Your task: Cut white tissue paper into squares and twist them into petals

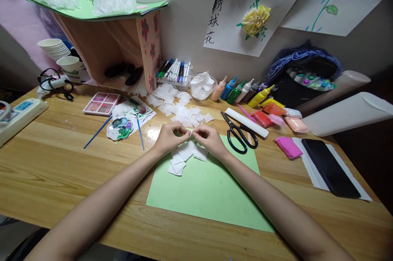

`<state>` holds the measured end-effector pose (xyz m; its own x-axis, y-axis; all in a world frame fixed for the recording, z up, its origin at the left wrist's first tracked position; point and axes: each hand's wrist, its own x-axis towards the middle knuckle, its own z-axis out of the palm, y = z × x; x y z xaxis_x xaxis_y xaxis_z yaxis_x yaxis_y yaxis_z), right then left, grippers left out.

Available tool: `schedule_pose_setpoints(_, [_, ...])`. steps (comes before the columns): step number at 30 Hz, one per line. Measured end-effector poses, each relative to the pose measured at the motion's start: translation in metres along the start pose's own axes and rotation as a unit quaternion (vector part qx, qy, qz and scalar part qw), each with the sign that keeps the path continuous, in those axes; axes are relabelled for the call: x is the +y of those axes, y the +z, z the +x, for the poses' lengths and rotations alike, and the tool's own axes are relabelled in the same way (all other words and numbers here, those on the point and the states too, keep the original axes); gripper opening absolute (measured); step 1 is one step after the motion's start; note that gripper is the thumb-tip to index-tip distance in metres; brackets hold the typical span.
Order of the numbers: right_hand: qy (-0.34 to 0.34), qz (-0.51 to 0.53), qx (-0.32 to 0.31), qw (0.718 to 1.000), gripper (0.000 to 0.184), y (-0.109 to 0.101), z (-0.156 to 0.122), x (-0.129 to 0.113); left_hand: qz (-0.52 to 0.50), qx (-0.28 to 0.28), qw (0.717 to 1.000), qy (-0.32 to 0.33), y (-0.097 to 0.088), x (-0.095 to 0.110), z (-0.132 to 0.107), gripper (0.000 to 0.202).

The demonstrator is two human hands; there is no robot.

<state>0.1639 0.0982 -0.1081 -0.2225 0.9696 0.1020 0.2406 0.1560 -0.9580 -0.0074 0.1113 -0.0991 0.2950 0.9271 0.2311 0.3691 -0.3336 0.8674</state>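
Fingers (181, 127) pinch white paper (191, 132), both arms (123, 189) stretched forward.

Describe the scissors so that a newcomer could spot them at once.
On the wooden table lies a green sheet. To the right of the right hand, near the sheet's far right corner, the scissors lie with blades pointing away from the person. Two big black handle loops set them apart from the plain white rod beside them.
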Motion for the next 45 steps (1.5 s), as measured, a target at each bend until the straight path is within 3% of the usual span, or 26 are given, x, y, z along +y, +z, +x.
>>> schedule_pose_setpoints(16, [0.012, 0.025, 0.002, 1.0, 0.02, 0.0008, 0.0012, 0.0041, -0.019, 0.005, 1.0, -0.022, 0.0008, -0.0016, -0.0003, 0.015])
schedule_pose_setpoints(35, [0.013, 0.03, 0.001, 0.999, 0.025, -0.0004, 0.0016, 0.0001, -0.019, 0.002, 1.0, -0.009, 0.0001, -0.002, 0.0008, 0.024])
schedule_pose_setpoints(45, [0.007, 0.019, 0.007, 1.0, 0.022, 0.0002, 0.0016, 0.0019, 0.001, 0.006, 1.0, 0.003, 0.0, -0.0007, -0.0007, 0.017])
